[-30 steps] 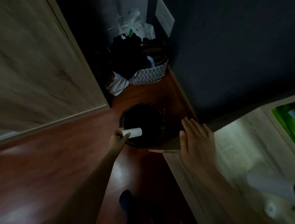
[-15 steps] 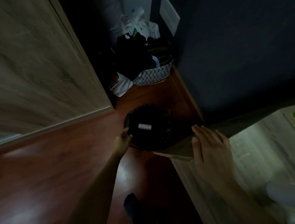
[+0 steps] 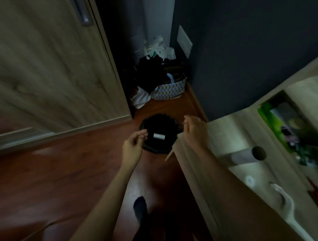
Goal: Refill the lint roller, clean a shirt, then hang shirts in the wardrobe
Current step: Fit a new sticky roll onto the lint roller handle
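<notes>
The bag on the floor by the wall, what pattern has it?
The bag shows small pale-and-dark checks, seen in the head view.

We have just one camera, worn on the head. We look forward and down from standing height, so the wooden floor (image 3: 42, 179) and the black bin (image 3: 160, 120) are far below. Both arms reach out from the bottom edge. No other view shares this scene.

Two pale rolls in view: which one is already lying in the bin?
The small white tube lies on its side at the bottom of the black bin, beside the left hand. The larger grey roll rests on the wooden counter.
</notes>
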Demonstrator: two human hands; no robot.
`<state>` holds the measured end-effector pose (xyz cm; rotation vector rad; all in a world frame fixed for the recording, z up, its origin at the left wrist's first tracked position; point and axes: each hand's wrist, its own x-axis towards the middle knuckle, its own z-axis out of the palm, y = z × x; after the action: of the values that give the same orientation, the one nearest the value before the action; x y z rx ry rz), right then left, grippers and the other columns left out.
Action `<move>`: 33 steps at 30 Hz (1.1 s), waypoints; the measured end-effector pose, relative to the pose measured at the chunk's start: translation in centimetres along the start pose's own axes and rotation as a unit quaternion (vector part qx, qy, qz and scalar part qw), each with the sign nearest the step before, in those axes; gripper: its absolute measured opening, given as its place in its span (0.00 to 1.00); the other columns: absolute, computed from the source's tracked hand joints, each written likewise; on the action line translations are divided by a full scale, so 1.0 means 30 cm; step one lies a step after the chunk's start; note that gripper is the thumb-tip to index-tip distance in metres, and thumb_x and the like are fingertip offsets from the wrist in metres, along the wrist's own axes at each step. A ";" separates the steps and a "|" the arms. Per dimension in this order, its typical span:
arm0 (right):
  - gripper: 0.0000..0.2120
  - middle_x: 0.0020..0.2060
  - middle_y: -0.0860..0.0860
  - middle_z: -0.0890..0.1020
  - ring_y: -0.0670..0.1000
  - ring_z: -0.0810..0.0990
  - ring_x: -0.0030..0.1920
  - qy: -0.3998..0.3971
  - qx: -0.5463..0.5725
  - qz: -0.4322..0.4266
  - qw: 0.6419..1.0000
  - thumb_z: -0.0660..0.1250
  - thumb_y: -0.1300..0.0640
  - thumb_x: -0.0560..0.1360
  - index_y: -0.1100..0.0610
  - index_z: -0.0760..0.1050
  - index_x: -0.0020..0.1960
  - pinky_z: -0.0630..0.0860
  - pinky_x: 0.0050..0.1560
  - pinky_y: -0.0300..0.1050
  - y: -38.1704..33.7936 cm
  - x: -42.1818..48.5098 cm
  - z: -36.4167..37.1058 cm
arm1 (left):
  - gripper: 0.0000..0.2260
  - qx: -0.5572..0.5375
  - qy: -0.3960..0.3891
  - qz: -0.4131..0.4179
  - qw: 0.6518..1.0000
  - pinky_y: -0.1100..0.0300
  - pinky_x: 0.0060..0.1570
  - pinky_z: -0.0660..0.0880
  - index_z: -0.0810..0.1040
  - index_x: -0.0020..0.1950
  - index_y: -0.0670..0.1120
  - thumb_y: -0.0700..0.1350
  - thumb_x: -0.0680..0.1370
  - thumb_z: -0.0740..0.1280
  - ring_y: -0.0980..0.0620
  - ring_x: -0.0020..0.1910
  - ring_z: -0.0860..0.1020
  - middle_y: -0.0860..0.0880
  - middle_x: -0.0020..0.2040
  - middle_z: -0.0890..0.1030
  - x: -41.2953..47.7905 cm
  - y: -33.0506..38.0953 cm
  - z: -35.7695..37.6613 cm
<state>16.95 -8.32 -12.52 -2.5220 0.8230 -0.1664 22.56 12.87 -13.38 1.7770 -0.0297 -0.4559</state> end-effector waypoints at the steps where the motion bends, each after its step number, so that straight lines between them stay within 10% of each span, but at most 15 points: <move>1: 0.21 0.59 0.58 0.80 0.57 0.76 0.62 0.001 0.079 0.017 0.997 0.49 0.55 0.80 0.62 0.76 0.63 0.67 0.63 0.47 -0.009 -0.021 -0.025 | 0.11 -0.011 0.001 0.010 1.000 0.65 0.52 0.76 0.81 0.54 0.48 0.36 0.80 0.61 0.57 0.50 0.82 0.49 0.51 0.84 -0.049 0.033 0.007; 8: 0.16 0.60 0.54 0.80 0.50 0.77 0.62 0.067 0.334 0.048 0.939 0.53 0.59 0.82 0.61 0.75 0.63 0.69 0.64 0.39 0.000 -0.373 -0.326 | 0.10 0.019 -0.032 0.075 0.996 0.64 0.51 0.76 0.81 0.56 0.46 0.38 0.80 0.62 0.55 0.50 0.81 0.52 0.49 0.83 -0.317 0.190 0.109; 16: 0.14 0.57 0.53 0.79 0.50 0.74 0.59 0.196 0.182 -0.100 0.958 0.57 0.58 0.80 0.58 0.76 0.62 0.71 0.60 0.43 0.229 -0.495 -0.584 | 0.11 0.161 -0.150 0.124 0.968 0.66 0.49 0.74 0.78 0.61 0.45 0.41 0.80 0.63 0.55 0.52 0.79 0.49 0.56 0.82 -0.495 0.231 0.345; 23: 0.25 0.71 0.53 0.69 0.54 0.66 0.70 0.007 0.080 -0.051 0.995 0.64 0.50 0.77 0.52 0.65 0.72 0.65 0.69 0.51 0.387 -0.424 -0.558 | 0.23 0.391 -0.260 0.202 0.860 0.51 0.62 0.71 0.71 0.69 0.42 0.48 0.76 0.69 0.42 0.63 0.74 0.42 0.65 0.75 -0.553 0.119 0.506; 33: 0.19 0.61 0.52 0.77 0.53 0.76 0.60 0.014 0.145 -0.036 0.989 0.68 0.58 0.74 0.51 0.72 0.63 0.74 0.58 0.49 0.405 -0.423 -0.550 | 0.16 0.509 -0.236 0.304 0.770 0.54 0.58 0.69 0.76 0.66 0.46 0.44 0.78 0.63 0.42 0.58 0.72 0.46 0.64 0.74 -0.536 0.092 0.591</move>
<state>-3.96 -16.14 -3.43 -2.2799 0.6656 -0.3220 2.68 -0.15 -9.41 2.4679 -1.4142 -0.4121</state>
